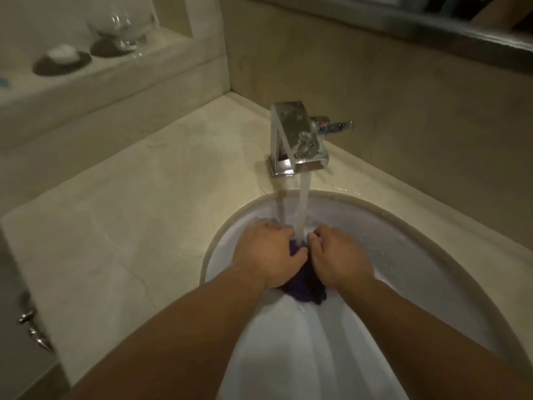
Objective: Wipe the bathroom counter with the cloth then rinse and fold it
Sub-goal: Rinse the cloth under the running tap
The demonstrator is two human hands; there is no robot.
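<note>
A dark blue cloth [305,287] is bunched up inside the white sink basin [403,255], mostly covered by my hands. My left hand [266,252] grips its left side and my right hand [339,255] grips its right side, fingers curled into the fabric. Water runs from the chrome tap [297,140] in a stream [304,203] that lands between my hands on the cloth. The beige stone counter [138,197] spreads out to the left of the basin.
A raised ledge at the back left carries a dark soap dish with white soap [62,57] and clear glasses [124,27]. The tap's lever [337,127] points right. Metal hooks [31,327] stick out at the lower left. Walls close in behind the counter.
</note>
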